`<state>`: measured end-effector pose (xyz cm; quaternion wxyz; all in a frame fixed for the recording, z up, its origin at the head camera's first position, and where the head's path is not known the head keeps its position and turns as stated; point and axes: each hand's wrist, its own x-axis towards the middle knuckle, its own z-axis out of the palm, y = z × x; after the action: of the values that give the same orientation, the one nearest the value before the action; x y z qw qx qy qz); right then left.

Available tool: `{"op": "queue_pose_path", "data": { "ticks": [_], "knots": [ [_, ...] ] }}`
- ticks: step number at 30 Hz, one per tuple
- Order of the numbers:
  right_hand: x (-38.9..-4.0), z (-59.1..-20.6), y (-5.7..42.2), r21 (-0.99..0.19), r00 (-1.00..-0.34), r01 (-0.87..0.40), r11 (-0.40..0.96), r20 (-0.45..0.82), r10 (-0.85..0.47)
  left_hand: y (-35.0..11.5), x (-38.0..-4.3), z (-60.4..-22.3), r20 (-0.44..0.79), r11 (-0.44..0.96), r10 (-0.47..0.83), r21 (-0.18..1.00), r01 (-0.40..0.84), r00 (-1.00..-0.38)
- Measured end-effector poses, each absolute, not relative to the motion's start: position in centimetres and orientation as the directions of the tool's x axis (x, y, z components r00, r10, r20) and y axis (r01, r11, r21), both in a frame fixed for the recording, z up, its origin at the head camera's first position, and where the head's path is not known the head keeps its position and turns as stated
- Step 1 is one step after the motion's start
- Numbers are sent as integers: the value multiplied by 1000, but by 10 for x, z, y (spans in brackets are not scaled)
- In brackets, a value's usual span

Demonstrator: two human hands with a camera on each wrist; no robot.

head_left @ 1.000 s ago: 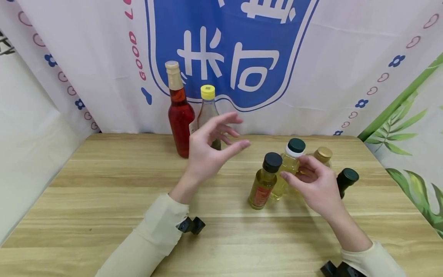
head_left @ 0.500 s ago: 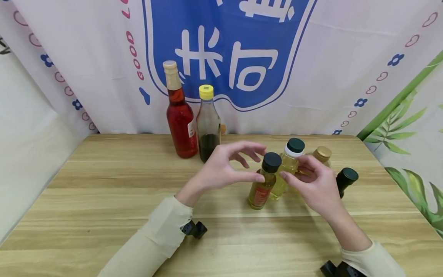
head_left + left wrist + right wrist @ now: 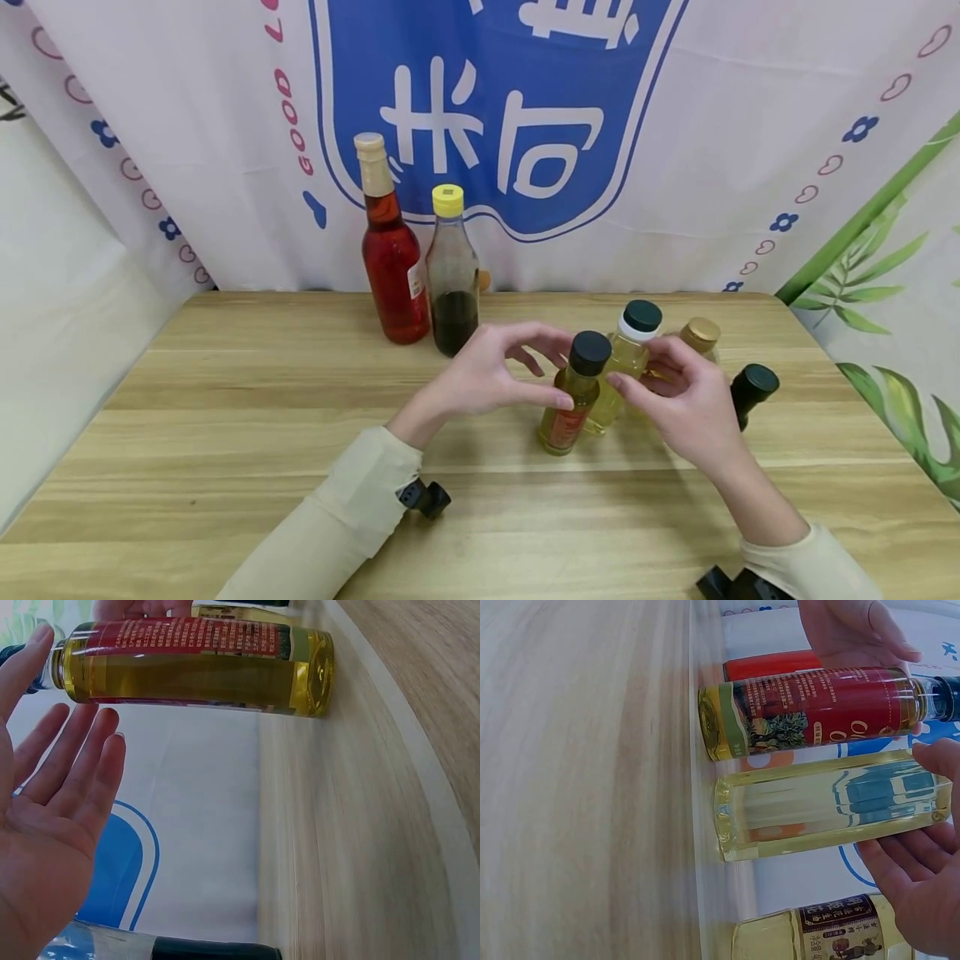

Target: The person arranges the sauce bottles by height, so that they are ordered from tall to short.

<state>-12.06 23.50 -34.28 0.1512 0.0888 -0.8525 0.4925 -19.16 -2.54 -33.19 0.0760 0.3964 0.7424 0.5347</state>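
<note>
A small olive oil bottle (image 3: 566,417) with a black cap and red label stands upright on the table. My left hand (image 3: 491,375) is beside its neck, thumb in front and fingers reaching behind; in the left wrist view the fingers (image 3: 82,750) are fairly straight, close to the glass. Just behind stands a clear bottle of pale yellow oil (image 3: 825,806) with a dark green cap (image 3: 642,315). My right hand (image 3: 693,408) holds this bottle between thumb and fingers, as the right wrist view shows. The contact of the left fingertips is hard to judge.
A gold-capped bottle (image 3: 701,333) and a dark green-capped bottle (image 3: 752,387) stand right, partly hidden by my right hand. A tall red bottle (image 3: 393,267) and a yellow-capped bottle of dark liquid (image 3: 453,300) stand back left. A printed curtain (image 3: 262,208) hangs behind the table (image 3: 225,417).
My left hand has come down and right from in front of the yellow-capped bottle to the neck of the olive oil bottle. My right hand and the bottles have stayed in place.
</note>
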Motion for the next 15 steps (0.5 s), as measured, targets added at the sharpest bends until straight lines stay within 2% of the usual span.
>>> {"op": "queue_pose_path", "data": {
  "ticks": [15],
  "knots": [
    [-120,-343,235,-819,-935,-317,479,355,-11,-22,-191,-335,260,155,697,855,495,-668]
  ]
}}
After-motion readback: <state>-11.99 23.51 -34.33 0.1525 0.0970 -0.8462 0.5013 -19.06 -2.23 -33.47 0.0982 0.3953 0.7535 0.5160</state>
